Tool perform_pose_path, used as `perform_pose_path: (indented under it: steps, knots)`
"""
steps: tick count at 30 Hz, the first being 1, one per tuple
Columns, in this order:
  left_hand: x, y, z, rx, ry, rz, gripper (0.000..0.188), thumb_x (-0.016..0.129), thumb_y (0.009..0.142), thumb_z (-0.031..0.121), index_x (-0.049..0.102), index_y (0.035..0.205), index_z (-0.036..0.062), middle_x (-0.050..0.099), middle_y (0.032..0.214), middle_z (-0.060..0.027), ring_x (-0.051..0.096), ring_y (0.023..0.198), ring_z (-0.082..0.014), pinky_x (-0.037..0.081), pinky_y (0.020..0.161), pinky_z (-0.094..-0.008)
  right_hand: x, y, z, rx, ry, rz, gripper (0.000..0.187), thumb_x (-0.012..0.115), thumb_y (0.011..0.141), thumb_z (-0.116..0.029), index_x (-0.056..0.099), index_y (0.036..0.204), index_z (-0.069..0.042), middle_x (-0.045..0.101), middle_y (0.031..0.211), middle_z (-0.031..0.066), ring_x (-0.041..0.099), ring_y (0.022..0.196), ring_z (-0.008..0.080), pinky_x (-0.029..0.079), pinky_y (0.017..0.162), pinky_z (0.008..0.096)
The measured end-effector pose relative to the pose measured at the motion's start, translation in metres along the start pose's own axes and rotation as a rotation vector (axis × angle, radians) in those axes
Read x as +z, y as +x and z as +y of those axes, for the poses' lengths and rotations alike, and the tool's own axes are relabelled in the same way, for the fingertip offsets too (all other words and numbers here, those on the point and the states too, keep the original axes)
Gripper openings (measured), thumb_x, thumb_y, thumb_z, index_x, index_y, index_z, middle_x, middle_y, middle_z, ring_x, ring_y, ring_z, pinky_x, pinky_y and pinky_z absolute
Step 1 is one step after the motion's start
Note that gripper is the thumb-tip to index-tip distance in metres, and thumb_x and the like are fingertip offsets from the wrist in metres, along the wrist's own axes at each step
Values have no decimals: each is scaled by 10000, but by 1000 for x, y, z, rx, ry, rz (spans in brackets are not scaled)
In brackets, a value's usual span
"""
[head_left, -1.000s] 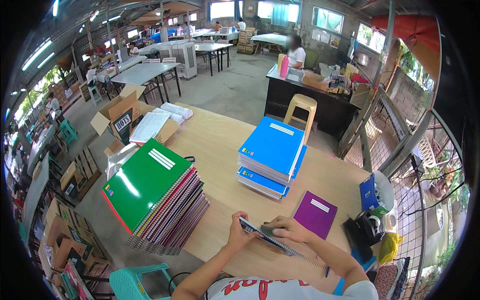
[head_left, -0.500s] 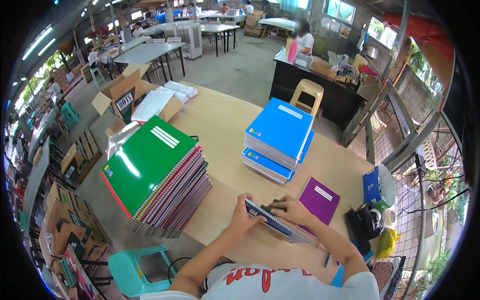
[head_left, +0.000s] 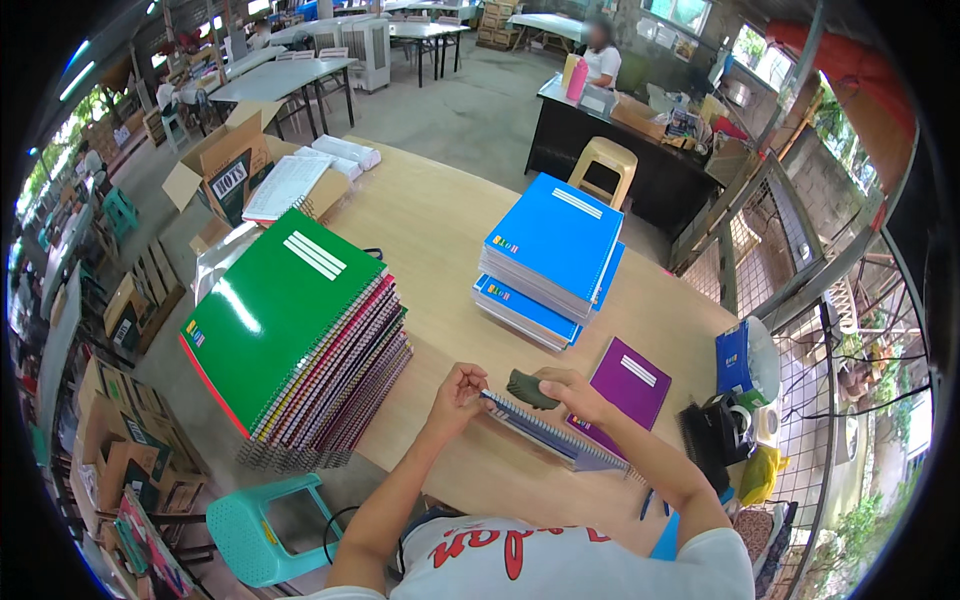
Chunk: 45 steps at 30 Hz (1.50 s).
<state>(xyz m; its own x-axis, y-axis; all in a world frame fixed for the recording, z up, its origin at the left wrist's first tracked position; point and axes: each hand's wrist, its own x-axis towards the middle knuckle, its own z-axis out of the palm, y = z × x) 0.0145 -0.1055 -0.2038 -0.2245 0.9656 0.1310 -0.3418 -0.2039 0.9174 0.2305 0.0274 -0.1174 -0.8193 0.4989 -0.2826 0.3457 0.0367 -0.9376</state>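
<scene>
A spiral-bound notebook [head_left: 545, 428] is held on edge at the near side of the table, its wire coil along the top. My left hand [head_left: 460, 393] is at its left end, fingers curled in by the corner and closed on it. Above the coil, my right hand [head_left: 578, 392] grips a dark green, bent pad [head_left: 532, 389], whose exact kind I cannot make out; the pad appears lifted off the notebook. A purple notebook [head_left: 634, 385] lies flat just beyond my right hand.
A tall stack of spiral notebooks with a green cover [head_left: 275, 285] stands on the left, blue notebooks [head_left: 555, 240] farther back. Black tape dispenser [head_left: 735, 425] and yellow plastic bag [head_left: 765, 472] are at right. A teal stool [head_left: 265, 530] stands by the near left edge. Someone sits at a dark desk [head_left: 620, 150].
My right hand has risen off the notebook's coil with the green pad, now in plain sight. My left hand has shifted to the notebook's left end. The whole view has turned slightly.
</scene>
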Motion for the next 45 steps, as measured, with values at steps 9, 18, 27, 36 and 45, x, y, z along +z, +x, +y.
perform_pose_path:
  steps: [9,18,27,36,45]
  knots:
    - [19,8,6,-37,-129,-116,383,754,777,-60,575,1087,76,569,999,1,555,930,-88,468,827,-240,-30,2,82,-176,-491,254,556,672,932,-402,587,1388,-97,610,1350,160,569,1208,329,454,1035,433]
    - [6,2,-7,-23,-118,-47,282,833,811,104,622,997,80,571,946,21,541,904,-84,440,819,-249,53,-242,244,830,-803,1235,796,727,883,-363,353,1514,-52,355,1517,286,283,1437,476,243,1157,603]
    - [3,4,-4,-24,-90,-52,235,765,840,-8,641,1028,59,606,993,13,565,944,-84,463,838,-241,34,-261,188,511,-911,1283,489,651,931,-195,507,1376,-50,563,1217,168,522,1203,377,400,1040,534]
    - [14,6,1,-75,-185,-46,248,719,855,-59,664,1084,16,692,1039,-41,624,964,-99,501,848,-236,19,-85,-109,-440,-1244,366,348,745,812,-218,663,1121,-81,616,1034,70,623,1011,232,486,997,424]
    - [15,4,2,-108,-188,-15,236,713,869,-55,672,1097,-10,707,1018,-63,642,947,-112,522,846,-240,34,-10,-135,-945,-1824,65,240,679,798,-169,670,1030,-110,590,988,1,584,1061,164,344,1133,544]
